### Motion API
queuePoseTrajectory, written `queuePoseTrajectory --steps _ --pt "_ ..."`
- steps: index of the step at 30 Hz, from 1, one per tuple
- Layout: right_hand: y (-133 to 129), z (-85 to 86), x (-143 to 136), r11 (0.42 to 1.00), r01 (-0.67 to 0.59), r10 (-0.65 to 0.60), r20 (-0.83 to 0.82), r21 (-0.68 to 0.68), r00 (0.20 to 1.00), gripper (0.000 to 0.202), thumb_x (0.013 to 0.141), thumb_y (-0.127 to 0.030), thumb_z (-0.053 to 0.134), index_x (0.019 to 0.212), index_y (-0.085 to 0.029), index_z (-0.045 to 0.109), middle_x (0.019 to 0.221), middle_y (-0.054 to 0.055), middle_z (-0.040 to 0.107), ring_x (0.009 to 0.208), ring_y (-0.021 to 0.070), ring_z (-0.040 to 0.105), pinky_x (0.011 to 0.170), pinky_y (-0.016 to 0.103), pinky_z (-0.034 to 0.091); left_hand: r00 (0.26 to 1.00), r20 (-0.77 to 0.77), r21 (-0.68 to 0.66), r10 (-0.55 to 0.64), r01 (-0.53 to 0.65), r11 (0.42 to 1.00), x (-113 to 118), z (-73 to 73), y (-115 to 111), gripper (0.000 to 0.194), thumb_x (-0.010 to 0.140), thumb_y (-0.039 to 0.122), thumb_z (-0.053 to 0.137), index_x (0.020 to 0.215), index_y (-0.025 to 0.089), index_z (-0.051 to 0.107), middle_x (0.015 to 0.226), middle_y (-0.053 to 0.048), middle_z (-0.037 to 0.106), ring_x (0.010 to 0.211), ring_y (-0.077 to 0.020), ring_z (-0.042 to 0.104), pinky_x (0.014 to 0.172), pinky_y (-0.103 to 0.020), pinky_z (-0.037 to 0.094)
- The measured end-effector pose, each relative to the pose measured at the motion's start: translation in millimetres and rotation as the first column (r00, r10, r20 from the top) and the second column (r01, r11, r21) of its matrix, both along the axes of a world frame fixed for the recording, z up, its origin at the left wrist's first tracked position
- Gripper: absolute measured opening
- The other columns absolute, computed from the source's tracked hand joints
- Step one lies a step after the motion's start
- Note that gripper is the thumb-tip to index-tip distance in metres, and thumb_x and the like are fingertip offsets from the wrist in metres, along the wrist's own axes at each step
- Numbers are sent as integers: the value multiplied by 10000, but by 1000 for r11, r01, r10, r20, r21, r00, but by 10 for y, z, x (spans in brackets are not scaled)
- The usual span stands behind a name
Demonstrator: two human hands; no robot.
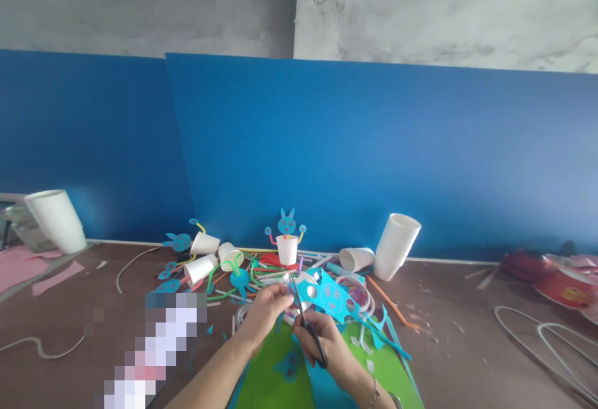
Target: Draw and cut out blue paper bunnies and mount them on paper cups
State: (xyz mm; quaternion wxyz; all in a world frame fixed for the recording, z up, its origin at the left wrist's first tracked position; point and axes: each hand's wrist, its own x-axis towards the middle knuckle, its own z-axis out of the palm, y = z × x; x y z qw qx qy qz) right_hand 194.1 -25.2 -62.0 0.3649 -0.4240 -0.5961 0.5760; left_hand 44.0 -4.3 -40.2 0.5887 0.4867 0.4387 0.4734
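Brown worktop (448,347), blue panel (364,154) along far edge; nr middle, L hand (271,309) pinching sm. blue paper bit (291,290), R hand (326,336) gripping blk-handled scissors (320,354).

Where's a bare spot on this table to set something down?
The widest looks to be on the right, between the green sheet and the looped white cable, despite tiny scraps. A smaller one lies left, between the pink strip and thin cord. It's crowded beyond both hands: straws, paper cups, blue cutouts.
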Motion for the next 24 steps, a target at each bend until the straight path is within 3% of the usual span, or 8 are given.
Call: queuePoseTrajectory --steps 9,19,24 --pt "-13 -42 -9 1000 -12 12 -47 -1 999 285 727 -429 643 706 -167 533 385 -86 446 341 55 362 358 176 248 997 -74 129 -8 18 991 20 38 -20 212 715 359 568 619 188 487 578 52 454 609 -126 418 628 -259 338" --pt "-16 35 -19 1000 11 -11 2 -9 1000 319 724 -462 646 662 -177 517 348 -109 377 304 46 311 333 178 227 996 -86 107 -25 35 994 9 40 -7 193 711 346 562 630 186 493 595 41 484 618 -130 428 635 -263 336" --pt "-8 -34 -17 1000 -14 14 -31 -15 999 327 717 -471 659 699 -170 532 370 -83 455 316 57 361 342 179 238 995 -92 123 -43 54 991 3 25 -10 194 711 343 567 624 184 496 588 45 456 622 -134 424 638 -265 337"
